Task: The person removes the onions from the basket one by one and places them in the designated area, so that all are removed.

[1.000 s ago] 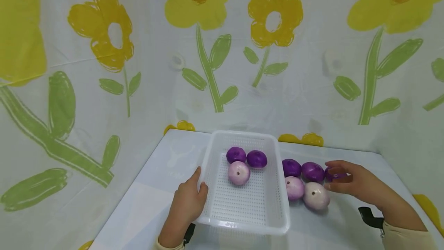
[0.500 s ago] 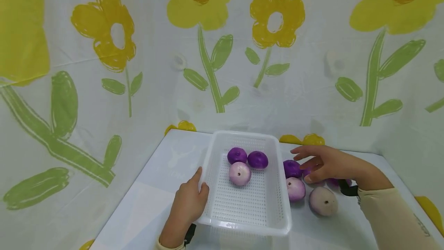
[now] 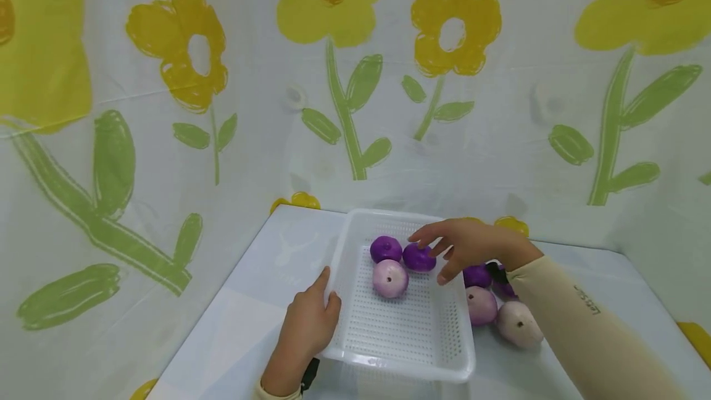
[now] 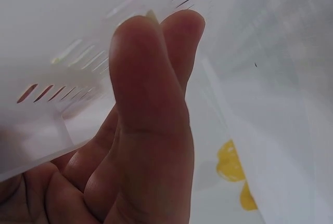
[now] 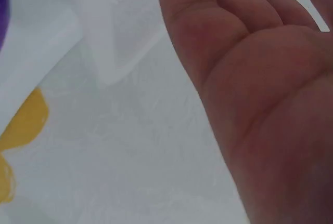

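Basket (image 3: 397, 332): left hand (image 3: 310, 318) grips it at nine o'clock. Right hand (image 3: 465, 242) (fingers spread) hovers at two, near purple onion (image 3: 416, 260).

The white perforated basket (image 3: 400, 368) sits open side up, left hand (image 3: 307, 321) at its left rim. Inside, two purple onions (image 3: 385, 249) and one pale onion (image 3: 390, 279) cluster, right hand (image 3: 463, 242) overhead. Outer onions (image 3: 481, 306) lie rightward.

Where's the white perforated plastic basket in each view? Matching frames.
Head: basket, lower centre, left hand at its left edge.
Left wrist: basket's slotted wall, upper left.
Right wrist: basket, blurred, top, left of right hand.
Shared landmark: yellow flower print on white cloth: head, background; left wrist, lower right; right wrist, left edge. Same flower or not, unclear.
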`<state>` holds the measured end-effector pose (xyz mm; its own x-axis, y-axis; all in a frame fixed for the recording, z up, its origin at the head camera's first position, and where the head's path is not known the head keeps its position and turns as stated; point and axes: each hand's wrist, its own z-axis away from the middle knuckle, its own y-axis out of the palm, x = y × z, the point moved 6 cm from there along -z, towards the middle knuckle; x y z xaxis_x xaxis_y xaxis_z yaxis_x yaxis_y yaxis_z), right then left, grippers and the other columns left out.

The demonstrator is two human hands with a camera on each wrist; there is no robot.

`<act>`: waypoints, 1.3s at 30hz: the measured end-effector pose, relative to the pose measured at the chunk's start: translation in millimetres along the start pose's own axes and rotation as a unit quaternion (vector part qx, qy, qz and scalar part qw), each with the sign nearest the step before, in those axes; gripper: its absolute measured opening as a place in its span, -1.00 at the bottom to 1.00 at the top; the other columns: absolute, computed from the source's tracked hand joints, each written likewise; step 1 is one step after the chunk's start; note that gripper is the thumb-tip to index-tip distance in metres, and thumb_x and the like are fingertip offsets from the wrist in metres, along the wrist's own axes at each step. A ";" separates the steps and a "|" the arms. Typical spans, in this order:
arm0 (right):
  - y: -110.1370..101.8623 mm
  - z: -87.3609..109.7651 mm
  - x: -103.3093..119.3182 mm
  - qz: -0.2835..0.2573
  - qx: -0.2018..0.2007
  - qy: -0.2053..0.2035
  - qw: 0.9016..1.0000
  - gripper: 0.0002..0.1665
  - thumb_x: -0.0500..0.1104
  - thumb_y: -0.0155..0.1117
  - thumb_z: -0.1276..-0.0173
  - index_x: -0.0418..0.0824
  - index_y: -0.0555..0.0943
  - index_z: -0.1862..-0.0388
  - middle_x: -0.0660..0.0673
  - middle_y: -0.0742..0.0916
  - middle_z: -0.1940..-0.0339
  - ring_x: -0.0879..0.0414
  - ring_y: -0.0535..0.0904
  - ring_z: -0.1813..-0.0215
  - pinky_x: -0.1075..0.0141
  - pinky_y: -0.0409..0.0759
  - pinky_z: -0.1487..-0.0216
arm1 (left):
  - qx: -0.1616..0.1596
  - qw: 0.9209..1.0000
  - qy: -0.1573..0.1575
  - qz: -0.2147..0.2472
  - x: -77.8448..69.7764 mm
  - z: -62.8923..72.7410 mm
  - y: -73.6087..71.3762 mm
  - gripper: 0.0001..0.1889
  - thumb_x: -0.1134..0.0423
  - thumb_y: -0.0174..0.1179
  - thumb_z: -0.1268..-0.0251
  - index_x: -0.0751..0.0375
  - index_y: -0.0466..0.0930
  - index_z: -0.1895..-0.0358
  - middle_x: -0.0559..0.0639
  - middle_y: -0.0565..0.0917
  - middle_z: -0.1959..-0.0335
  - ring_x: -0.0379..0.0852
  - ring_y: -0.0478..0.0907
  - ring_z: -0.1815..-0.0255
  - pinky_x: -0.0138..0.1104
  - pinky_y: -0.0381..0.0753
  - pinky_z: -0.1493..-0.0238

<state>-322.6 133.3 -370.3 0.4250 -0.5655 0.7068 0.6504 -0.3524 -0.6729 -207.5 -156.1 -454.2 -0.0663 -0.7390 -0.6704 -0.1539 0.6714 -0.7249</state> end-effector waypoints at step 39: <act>71.9 -89.6 -8.4 0.172 0.043 0.102 0.979 -0.04 -0.22 0.80 0.04 0.28 0.66 -0.37 0.13 0.69 -0.21 0.04 0.56 -0.20 -0.07 0.56 -0.29 | -0.003 1.000 0.007 0.000 -1.0 0.4 -0.9 -0.40 0.23 0.13 -0.54 0.34 0.37 -0.57 0.22 0.69 0.51 -0.15 0.36 0.70 -0.18 0.49 0.57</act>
<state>-335.8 45.9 -444.2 0.4999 -0.7795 0.3774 0.5449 -0.0556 -0.8366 -206.9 -156.0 -453.0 -0.0793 -0.7395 -0.6685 -0.1607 0.6713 -0.7235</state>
